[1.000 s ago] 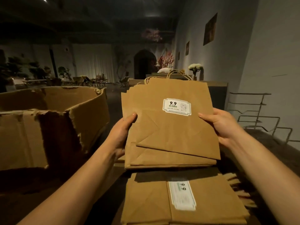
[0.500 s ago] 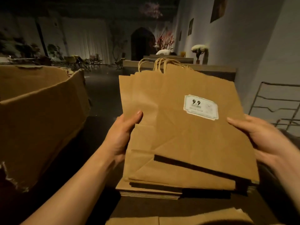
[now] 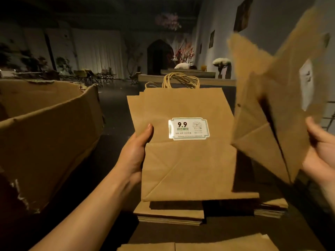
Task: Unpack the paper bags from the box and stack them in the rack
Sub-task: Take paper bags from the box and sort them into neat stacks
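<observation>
While the left hand (image 3: 135, 156) grips several bags (image 3: 183, 160), the right hand (image 3: 320, 153) holds 1 bag (image 3: 272, 113).

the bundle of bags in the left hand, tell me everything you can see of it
The bundle of bags is flat-folded brown kraft paper, several bags fanned slightly at the top left, with twisted paper handles sticking up. The front bag carries a white sticker printed "9.9" with green text. It is held nearly upright; the left hand grips its left edge, thumb on the front. Its lower edge hangs just above flat stacks.

Two hands (image 3: 135, 153), one cardboard box (image 3: 47, 138), two held bag bundles (image 3: 184, 160)
</observation>
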A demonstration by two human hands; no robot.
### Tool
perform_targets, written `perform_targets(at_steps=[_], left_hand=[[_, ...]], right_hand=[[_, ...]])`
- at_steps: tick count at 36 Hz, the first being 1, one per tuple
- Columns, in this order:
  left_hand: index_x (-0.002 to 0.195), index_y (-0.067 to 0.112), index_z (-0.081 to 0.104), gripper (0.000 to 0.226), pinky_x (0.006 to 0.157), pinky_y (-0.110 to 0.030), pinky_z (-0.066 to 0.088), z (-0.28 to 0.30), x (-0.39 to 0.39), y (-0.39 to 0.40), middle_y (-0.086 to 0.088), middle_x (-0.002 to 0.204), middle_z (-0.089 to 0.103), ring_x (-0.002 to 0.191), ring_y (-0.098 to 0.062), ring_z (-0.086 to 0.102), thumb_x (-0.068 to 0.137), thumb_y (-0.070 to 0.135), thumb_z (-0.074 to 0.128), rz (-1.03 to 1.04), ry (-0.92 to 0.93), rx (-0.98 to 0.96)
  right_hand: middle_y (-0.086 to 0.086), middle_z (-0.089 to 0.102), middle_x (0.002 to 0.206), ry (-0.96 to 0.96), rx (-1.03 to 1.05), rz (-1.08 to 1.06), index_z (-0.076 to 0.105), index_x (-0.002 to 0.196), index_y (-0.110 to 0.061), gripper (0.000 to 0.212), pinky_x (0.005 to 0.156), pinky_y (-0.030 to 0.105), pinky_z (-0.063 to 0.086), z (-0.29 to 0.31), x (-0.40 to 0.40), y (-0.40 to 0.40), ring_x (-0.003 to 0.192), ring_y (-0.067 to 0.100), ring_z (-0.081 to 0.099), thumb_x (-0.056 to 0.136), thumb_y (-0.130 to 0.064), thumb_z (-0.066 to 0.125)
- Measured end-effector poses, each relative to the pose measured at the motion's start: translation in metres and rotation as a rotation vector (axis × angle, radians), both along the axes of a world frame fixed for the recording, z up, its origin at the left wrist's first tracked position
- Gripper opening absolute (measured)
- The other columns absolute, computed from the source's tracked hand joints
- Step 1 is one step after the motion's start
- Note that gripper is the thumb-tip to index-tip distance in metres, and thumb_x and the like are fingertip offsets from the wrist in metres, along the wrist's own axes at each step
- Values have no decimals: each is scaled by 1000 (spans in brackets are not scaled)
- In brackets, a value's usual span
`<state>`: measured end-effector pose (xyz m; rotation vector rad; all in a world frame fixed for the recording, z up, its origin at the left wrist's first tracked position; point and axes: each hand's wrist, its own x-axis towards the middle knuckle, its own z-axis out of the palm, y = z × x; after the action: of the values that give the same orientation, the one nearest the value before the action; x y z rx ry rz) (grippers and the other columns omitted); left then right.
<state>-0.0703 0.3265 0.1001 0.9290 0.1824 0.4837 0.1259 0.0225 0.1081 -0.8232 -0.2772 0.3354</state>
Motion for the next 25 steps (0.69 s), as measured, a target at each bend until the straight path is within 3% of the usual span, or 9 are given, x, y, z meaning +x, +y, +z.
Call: perform_targets(at_steps=[1,2,4,6,9,14,25], left_hand=[[119,18,64,26,60,-38,62,0,0,0,-9,97,78,80,-24,76,98,31,57,7,1,4],[117,18,65,23,61,-38,62,0,-1,0,-9,97,78,81,-24,76,98,29,57,11,1,12],[119,17,66,25,72,-41,62,1,0,-2,-9,102,77,86,-25,76,99,27,57,17,-7,37],[126,15,65,31,84,-45,58,-1,1,-2,-11,114,74,99,-29,73,98,26,59,46,-1,102],[132,11,62,41,80,-42,57,-3,3,-1,-15,123,70,110,-32,69,94,24,64,72,7,181],[124,11,66,41,72,-40,60,-5,-1,-1,-14,113,74,98,-29,74,85,20,71,76,14,231],[130,15,64,51,84,-44,56,-10,5,2,-12,120,72,107,-29,71,87,42,67,85,59,132]], right_hand=[[16,45,152,-10,17,29,41,152,-12,47,103,49,50,5,-10,8,141,27,45,110,-30,36],[16,57,142,-52,-23,28,52,144,-10,40,93,44,56,15,-18,19,129,25,58,109,-23,36],[11,74,112,-149,-183,-66,63,127,-10,29,68,34,62,19,-30,37,96,21,74,101,-11,50],[12,77,101,-154,-324,-78,67,118,-9,25,61,33,62,17,-43,50,86,22,76,94,-6,60],[17,76,102,-88,-447,39,66,117,-6,26,60,36,63,16,-51,55,89,28,76,91,-5,63],[17,75,110,-5,-458,226,65,123,-12,32,66,41,64,10,-56,59,96,31,75,91,-9,61],[12,77,100,-104,-467,-30,70,113,-9,21,67,38,64,11,-60,62,89,26,76,91,-9,67]])
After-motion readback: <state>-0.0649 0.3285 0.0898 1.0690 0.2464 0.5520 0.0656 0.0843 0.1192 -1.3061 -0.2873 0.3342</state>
